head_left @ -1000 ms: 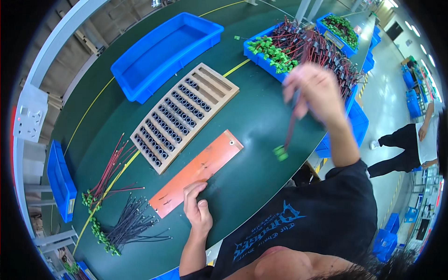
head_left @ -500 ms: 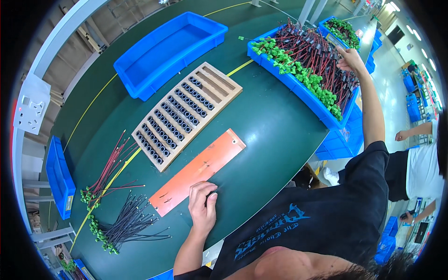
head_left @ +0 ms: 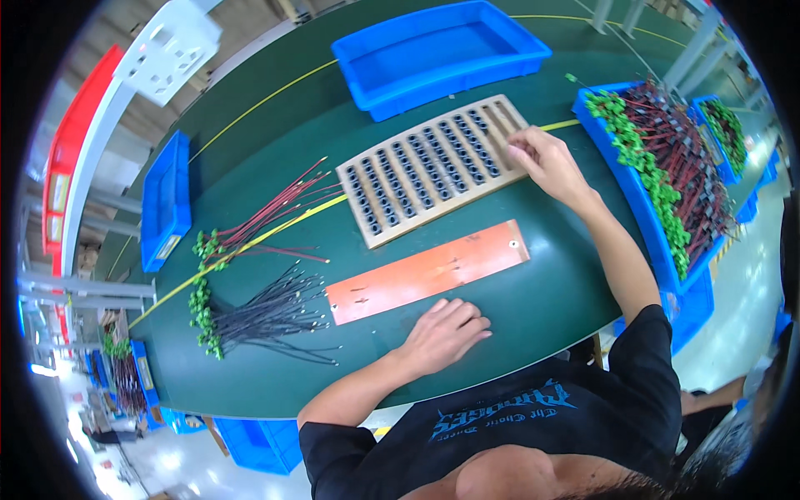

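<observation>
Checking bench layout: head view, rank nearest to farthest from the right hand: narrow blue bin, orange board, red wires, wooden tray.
1. Wooden tray: its right end is at the right hand.
2. Orange board: nearer the person, below the tray.
3. Red wires: left of the tray.
4. Narrow blue bin: far left, past the wires.

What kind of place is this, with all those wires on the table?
Probably a factory or workshop for electrical parts: black wires with green ends on the table, a wooden tray with rows of small black parts, and a blue bin heaped with red wires.
</observation>
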Action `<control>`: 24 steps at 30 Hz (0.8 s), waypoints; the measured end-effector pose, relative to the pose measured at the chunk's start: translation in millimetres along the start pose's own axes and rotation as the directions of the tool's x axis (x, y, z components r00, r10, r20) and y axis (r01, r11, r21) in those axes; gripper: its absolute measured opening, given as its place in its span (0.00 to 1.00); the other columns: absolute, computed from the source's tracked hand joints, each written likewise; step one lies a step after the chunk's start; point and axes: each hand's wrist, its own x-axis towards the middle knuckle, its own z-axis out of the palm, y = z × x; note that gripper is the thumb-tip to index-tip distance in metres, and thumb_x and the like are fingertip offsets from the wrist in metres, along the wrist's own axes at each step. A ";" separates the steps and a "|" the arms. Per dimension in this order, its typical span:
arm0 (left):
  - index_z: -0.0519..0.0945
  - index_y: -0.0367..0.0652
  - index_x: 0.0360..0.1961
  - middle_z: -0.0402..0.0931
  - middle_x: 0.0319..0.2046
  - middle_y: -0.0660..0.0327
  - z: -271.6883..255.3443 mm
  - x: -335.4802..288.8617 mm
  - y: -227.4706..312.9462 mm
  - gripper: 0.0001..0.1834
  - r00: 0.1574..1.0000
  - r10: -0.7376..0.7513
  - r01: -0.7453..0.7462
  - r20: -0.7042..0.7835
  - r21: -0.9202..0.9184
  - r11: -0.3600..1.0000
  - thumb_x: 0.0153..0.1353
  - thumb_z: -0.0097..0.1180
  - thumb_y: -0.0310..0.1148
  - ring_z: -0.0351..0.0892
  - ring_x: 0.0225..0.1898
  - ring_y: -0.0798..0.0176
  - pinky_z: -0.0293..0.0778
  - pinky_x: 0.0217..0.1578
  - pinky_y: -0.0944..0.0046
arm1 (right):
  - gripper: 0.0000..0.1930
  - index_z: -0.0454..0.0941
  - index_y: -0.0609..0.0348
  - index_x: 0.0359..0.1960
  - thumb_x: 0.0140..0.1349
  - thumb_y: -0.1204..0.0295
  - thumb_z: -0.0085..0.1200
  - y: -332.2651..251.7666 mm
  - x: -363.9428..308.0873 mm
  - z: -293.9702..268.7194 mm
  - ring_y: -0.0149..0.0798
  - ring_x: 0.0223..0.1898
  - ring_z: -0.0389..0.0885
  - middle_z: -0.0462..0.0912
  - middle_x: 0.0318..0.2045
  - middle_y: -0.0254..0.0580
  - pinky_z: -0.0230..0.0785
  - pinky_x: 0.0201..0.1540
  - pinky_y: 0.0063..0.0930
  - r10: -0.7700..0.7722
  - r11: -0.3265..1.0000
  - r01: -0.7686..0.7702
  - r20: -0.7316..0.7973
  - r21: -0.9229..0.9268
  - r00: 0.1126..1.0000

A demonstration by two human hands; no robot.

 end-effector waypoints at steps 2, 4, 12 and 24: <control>0.84 0.46 0.43 0.76 0.39 0.63 3.0 -6.4 -4.4 0.09 1.000 0.003 -0.003 -0.006 -0.038 0.999 0.64 0.67 0.36 0.77 0.39 0.59 0.68 0.37 0.58 | 0.16 0.82 0.66 0.50 0.68 0.67 0.61 11.9 27.1 31.9 0.51 0.40 0.88 0.86 0.45 0.56 0.79 0.45 0.42 -0.013 1.000 0.013 -0.051 -0.010 0.999; 0.83 0.46 0.43 0.76 0.39 0.63 4.3 -7.8 -6.2 0.09 0.999 0.034 -0.035 -0.015 -0.057 0.998 0.64 0.66 0.35 0.77 0.39 0.59 0.68 0.38 0.58 | 0.17 0.82 0.67 0.51 0.65 0.67 0.63 29.9 41.1 55.7 0.55 0.41 0.87 0.86 0.45 0.57 0.78 0.47 0.46 -0.074 0.985 0.050 -0.145 -0.164 0.987; 0.83 0.44 0.43 0.79 0.40 0.61 -5.7 -11.4 -0.4 0.07 0.975 0.090 -0.104 -0.203 -0.058 0.993 0.64 0.63 0.29 0.79 0.38 0.59 0.74 0.37 0.58 | 0.12 0.81 0.68 0.46 0.71 0.69 0.59 30.8 44.1 71.4 0.53 0.38 0.86 0.83 0.40 0.56 0.78 0.42 0.44 -0.105 0.971 0.061 -0.184 -0.232 0.977; 0.82 0.44 0.38 0.79 0.35 0.64 -189.0 -85.4 -124.0 0.10 0.968 -0.242 0.071 0.071 0.845 0.531 0.52 0.59 0.29 0.78 0.41 0.60 0.76 0.40 0.60 | 0.13 0.79 0.69 0.49 0.72 0.68 0.59 30.6 45.5 63.9 0.42 0.30 0.85 0.87 0.37 0.53 0.77 0.38 0.36 0.101 0.994 -0.085 -0.250 0.074 0.963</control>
